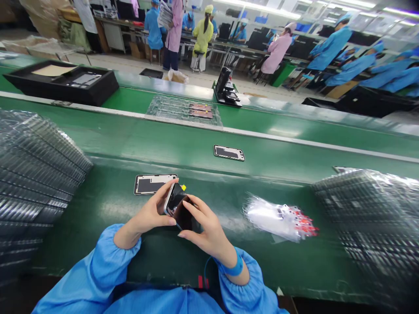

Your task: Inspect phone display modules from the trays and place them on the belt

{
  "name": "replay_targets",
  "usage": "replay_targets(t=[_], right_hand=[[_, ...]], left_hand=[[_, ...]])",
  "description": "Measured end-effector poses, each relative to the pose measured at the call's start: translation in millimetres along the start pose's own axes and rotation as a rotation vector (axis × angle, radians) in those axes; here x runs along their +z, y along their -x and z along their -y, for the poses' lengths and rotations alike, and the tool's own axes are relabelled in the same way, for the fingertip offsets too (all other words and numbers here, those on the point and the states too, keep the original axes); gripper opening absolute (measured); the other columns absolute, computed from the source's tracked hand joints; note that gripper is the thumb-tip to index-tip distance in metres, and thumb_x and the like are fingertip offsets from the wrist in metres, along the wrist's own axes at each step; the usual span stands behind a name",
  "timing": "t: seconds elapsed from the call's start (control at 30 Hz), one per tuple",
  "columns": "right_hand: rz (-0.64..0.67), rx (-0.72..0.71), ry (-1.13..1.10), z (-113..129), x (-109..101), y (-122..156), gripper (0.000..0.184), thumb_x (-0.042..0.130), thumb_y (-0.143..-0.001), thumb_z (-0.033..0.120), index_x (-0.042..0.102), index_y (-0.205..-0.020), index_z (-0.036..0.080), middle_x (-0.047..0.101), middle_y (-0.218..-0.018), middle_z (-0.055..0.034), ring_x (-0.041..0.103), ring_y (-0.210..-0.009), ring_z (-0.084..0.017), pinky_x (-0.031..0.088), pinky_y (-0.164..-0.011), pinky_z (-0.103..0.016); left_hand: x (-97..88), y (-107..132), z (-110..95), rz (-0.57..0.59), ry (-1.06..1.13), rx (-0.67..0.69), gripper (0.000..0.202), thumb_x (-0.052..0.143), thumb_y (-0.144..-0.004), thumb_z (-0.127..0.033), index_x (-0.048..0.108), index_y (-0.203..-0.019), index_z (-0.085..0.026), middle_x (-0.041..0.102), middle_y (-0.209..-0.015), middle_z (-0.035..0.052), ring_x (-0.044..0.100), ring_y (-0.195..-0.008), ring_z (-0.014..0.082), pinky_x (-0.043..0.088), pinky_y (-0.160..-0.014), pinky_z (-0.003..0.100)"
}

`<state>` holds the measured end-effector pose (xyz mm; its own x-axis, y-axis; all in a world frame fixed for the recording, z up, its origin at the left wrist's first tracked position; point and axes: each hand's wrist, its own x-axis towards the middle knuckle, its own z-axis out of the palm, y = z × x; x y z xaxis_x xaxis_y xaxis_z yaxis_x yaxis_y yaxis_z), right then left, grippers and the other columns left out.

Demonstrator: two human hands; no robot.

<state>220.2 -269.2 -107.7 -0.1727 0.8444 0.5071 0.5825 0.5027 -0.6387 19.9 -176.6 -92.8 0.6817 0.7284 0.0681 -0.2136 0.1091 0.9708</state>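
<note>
Both hands hold a smartphone [176, 207] with dark glass and a silver edge, tilted up above the green bench. My left hand [150, 211] grips its left edge, and my right hand [206, 231] holds the lower right side. Just beyond them, a phone back panel with a black centre and white rim [155, 184] lies flat on the bench. Its near edge is partly hidden by my left fingers. A small yellow tag [183, 187] shows beside the phone. A second panel [229, 152] lies farther off. A blue wrist strap [234, 266] circles my right wrist.
Stacks of clear ribbed trays rise at left [32, 174] and right [366, 218]. A plastic bag with red labels [278, 220] lies right of my hands. Beyond, a green conveyor belt [262, 109] carries a clear tray [183, 111]. Co-workers in blue gowns sit at benches behind.
</note>
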Motion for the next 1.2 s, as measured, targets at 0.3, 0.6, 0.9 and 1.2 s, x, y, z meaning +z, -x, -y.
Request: replay_targets(t=[0.3,0.6,0.9,1.2], right_hand=[[0.008,0.006,0.026,0.8,0.4,1.2,0.071,0.069,-0.089,0.053,0.046,-0.15,0.026,0.053,-0.146,-0.0174,0.057,-0.131,-0.034,0.053,-0.104,-0.05],[0.006,-0.009,0.058,2.3,1.7,0.8,0.072,0.068,-0.09,0.053,0.042,-0.152,0.028,0.052,-0.146,-0.0174,0.056,-0.13,-0.034,0.054,-0.103,-0.052],[-0.006,-0.062,0.059,2.7,-0.2,-1.5,0.073,0.069,-0.091,0.047,0.037,-0.154,0.029,0.048,-0.149,-0.0178,0.053,-0.132,-0.035,0.053,-0.101,-0.054],[-0.007,-0.094,0.042,5.4,-3.0,-5.4,0.074,0.068,-0.092,0.048,0.034,-0.155,0.029,0.048,-0.149,-0.0187,0.051,-0.134,-0.034,0.05,-0.104,-0.055]], left_hand=[[-1.3,0.6,-0.3,0.012,-0.012,0.028,0.1,0.091,-0.065,-0.037,0.043,-0.153,-0.03,0.049,-0.154,0.0138,0.045,-0.141,0.0377,0.044,-0.111,0.04],[0.7,1.3,-4.4,0.022,-0.058,0.014,0.1,0.088,-0.069,-0.038,0.039,-0.156,-0.027,0.05,-0.153,0.015,0.045,-0.141,0.0387,0.043,-0.112,0.043],[-0.5,1.2,-7.6,0.053,-0.063,0.02,0.101,0.088,-0.07,-0.036,0.037,-0.157,-0.027,0.053,-0.15,0.0165,0.051,-0.136,0.0394,0.044,-0.111,0.044],[-5.4,4.2,-5.1,0.085,-0.023,-0.009,0.099,0.09,-0.067,-0.029,0.041,-0.154,-0.034,0.05,-0.154,0.0122,0.049,-0.139,0.0365,0.041,-0.114,0.043]])
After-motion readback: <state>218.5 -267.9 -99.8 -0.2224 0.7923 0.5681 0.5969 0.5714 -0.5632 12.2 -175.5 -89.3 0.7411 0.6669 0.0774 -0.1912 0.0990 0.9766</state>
